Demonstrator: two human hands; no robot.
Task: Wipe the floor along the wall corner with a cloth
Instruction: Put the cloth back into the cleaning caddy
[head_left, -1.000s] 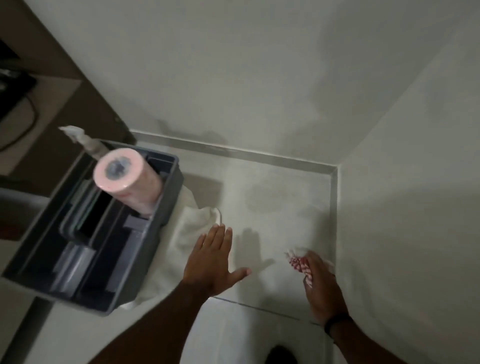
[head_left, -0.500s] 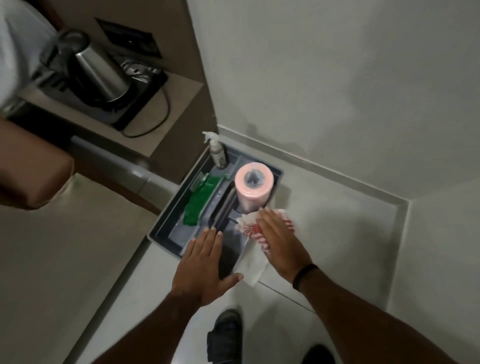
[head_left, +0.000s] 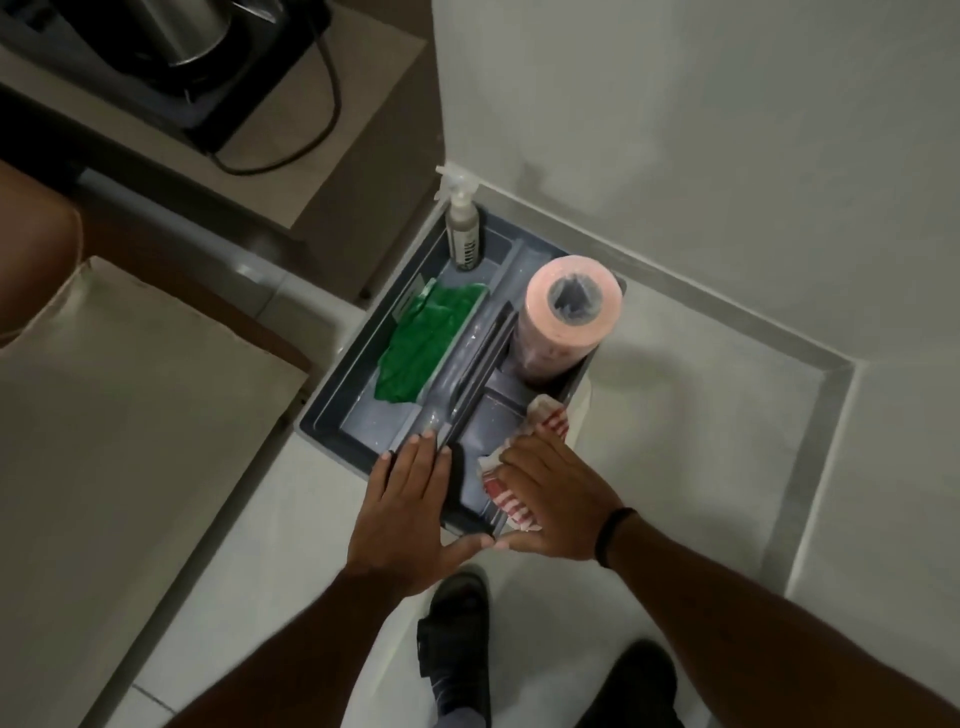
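My right hand (head_left: 553, 501) grips a red-and-white striped cloth (head_left: 548, 418) and presses it into the near right compartment of a grey caddy (head_left: 332, 426) on the floor. Part of the cloth sticks out beyond my fingers and another striped part shows under my palm. My left hand (head_left: 405, 514) lies flat with fingers spread over the caddy's near edge, its fingertips at the middle handle. The wall corner (head_left: 847, 371) with its grey skirting is to the right, apart from both hands.
In the caddy stand a pink paper roll (head_left: 571, 312), a spray bottle (head_left: 464, 228) and a green cloth (head_left: 421, 343). A kettle on a low shelf (head_left: 363, 130) sits top left, a cushioned seat (head_left: 130, 415) left. My feet in dark sandals (head_left: 457, 639) are below.
My right hand has carried the striped cloth from the floor near the corner over to the caddy. My view swung left and pulled back; my left hand moved onto the caddy's edge.
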